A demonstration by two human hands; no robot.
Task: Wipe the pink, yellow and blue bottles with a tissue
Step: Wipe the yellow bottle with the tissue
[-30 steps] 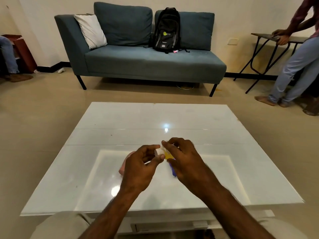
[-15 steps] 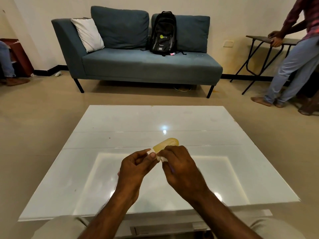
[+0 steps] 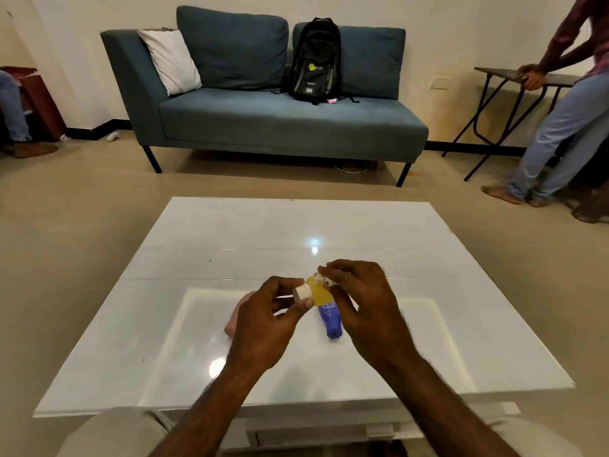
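Over the white table [image 3: 428, 324], left hand [image 3: 263, 328] grips yellow bottle [image 3: 318, 293]; right hand [image 3: 365, 308] presses tissue [image 3: 321, 279].

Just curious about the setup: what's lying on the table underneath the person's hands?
A blue bottle lies on the white table under the right hand, and a pink bottle lies under the left hand. The hands cover part of each.

White glossy table [image 3: 412, 265], low, foreground. Above it: left hand [image 3: 267, 321] pinching the white-capped end of the yellow bottle [image 3: 317, 291]; right hand [image 3: 365, 308] pressing a crumpled tissue [image 3: 321, 278] against the bottle's far side. On the tabletop: blue bottle [image 3: 329, 319] lying flat beneath the hands; pink bottle [image 3: 235, 319] lying left, partly hidden. Behind: blue sofa [image 3: 280, 120], white cushion [image 3: 169, 61], black backpack [image 3: 314, 61].
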